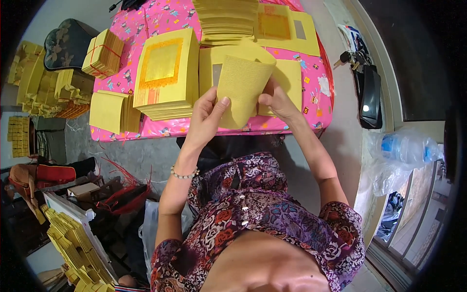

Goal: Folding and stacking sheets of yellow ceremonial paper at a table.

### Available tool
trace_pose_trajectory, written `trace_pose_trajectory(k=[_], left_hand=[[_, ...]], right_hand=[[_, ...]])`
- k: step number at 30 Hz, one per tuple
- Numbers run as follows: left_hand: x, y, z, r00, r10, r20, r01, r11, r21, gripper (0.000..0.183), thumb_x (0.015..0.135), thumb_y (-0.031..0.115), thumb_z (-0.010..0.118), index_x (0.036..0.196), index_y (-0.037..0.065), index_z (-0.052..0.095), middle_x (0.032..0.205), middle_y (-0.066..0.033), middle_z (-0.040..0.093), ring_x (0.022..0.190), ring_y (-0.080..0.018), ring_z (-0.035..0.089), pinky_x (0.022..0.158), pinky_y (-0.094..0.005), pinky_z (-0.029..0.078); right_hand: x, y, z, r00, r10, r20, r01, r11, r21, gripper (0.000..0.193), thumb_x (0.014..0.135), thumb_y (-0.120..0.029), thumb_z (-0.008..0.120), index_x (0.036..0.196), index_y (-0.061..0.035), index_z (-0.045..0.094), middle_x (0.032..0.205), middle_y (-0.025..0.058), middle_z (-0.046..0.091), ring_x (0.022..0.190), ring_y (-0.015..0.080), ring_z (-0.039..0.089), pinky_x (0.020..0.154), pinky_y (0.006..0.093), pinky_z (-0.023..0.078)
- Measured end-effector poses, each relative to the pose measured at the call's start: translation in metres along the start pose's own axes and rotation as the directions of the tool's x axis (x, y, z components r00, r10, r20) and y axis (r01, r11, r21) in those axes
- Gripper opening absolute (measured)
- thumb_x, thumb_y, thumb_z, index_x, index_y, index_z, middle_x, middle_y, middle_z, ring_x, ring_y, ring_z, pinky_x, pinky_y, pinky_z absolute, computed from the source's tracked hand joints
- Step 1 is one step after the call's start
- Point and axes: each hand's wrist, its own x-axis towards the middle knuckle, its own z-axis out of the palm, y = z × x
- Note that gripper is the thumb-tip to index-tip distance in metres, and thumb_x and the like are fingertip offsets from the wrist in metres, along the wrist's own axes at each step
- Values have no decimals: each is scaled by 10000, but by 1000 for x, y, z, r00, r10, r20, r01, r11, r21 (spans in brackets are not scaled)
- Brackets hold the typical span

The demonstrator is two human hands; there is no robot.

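Step in hand looks like folding: left hand point(206, 114) and right hand point(275, 100) both pinch one curled yellow ribbed paper sheet point(241, 87), held up above the near edge of the pink patterned tablecloth point(160, 19). Fingers closed on the sheet's left & right edges, thumbs in front. Next move prob. needs the curl pressed flat w/ edges lined up. Count: 1 sheet in hand; 1 tall stack of yellow sheets w/ gold-foil squares point(165, 73) just left; 1 red-string-tied yellow bundle point(102, 53) far left; 1 loose yellow pile point(112, 112) near left.

A low table point(311, 109) under a pink patterned cloth filled the upper centre of the frame, bearing stacks of yellow paper sheets point(168, 73) and a red-tied bundle point(103, 53)
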Motion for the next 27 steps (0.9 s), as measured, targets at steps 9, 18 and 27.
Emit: trace_pose_trajectory(k=[9,18,27], left_hand=[[9,-24,1,910,375,-178,-140,680,720,434,822,119,667,1186,-17,473,1029,-106,526,937,-195,539,806,-268,443],[22,-28,-10,988,-139,72,149,978,-148,424,953,133,493,1328,-24,373,1247,-112,515,1127,-143,500,954,-277,400],[26,-26,-9,945,-314,87,326,901,-285,418,975,134,425,1353,-30,352,1256,-111,518,1138,-160,506,956,-284,403]], right_hand=[[-8,-9,15,990,133,-35,-136,984,-112,603,751,-166,768,1254,0,479,1147,95,595,1064,178,567,915,325,459],[-6,-9,21,978,147,-150,-174,967,-186,534,824,-199,702,1244,30,463,1138,112,591,1019,163,580,872,293,476],[0,-8,23,962,179,-204,-201,975,-92,429,841,-154,691,1182,39,517,1083,120,629,947,155,619,806,291,512]])
